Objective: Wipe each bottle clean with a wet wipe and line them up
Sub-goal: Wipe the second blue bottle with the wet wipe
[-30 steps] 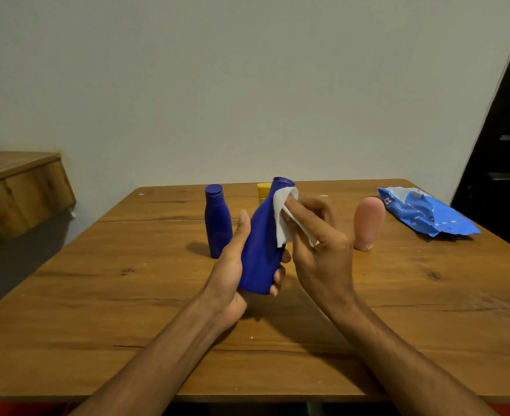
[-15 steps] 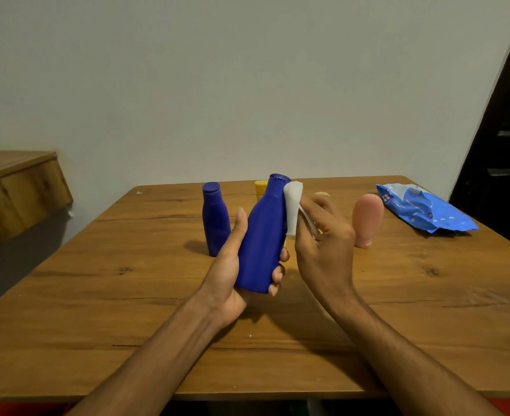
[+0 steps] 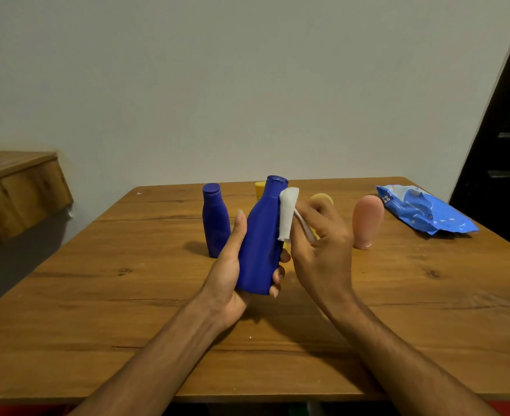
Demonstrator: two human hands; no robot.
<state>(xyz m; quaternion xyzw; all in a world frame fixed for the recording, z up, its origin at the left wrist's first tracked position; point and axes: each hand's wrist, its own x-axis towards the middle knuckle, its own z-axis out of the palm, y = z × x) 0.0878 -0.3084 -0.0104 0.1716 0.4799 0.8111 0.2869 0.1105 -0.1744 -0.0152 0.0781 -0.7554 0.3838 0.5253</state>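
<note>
Counter (image 3: 103, 319): brown wood grain, both forearms reaching in over its near edge.
Left hand (image 3: 229, 274): curled round the lower half of the large blue bottle (image 3: 259, 241), thumb lying up its left side, fingertips showing at its right edge.
Large blue bottle: held off the counter at centre, cap on, leaning slightly right.
Right hand (image 3: 322, 253): pinching a folded white wet wipe (image 3: 287, 217), remaining fingers loosely spread.
Wet wipe: pressed against the bottle's right shoulder, just below the cap.
Step in hand, as judged: wiping the upper right side of the held bottle.
Doing it well: keep the left grip low and firm so the slick plastic cannot twist free; draw the wipe down from neck to base; turn the bottle with the left hand to bring the unwiped side round; refold to a fresh face if soiled.
Risk, as judged: areas under the left fingers missed unless the grip shifts.
Small blue bottle (image 3: 214, 220): upright just behind the left thumb.
Pink bottle (image 3: 367, 223): standing cap-down, right of the right hand.
Yellow cap (image 3: 260, 187) and rounded yellow top (image 3: 322, 198): mostly hidden behind bottle and fingers.
Wipes pack (image 3: 421, 211): blue, lying at the far right.
Beyond: plain wall (image 3: 247, 85), wooden ledge (image 3: 16, 190) at left.
</note>
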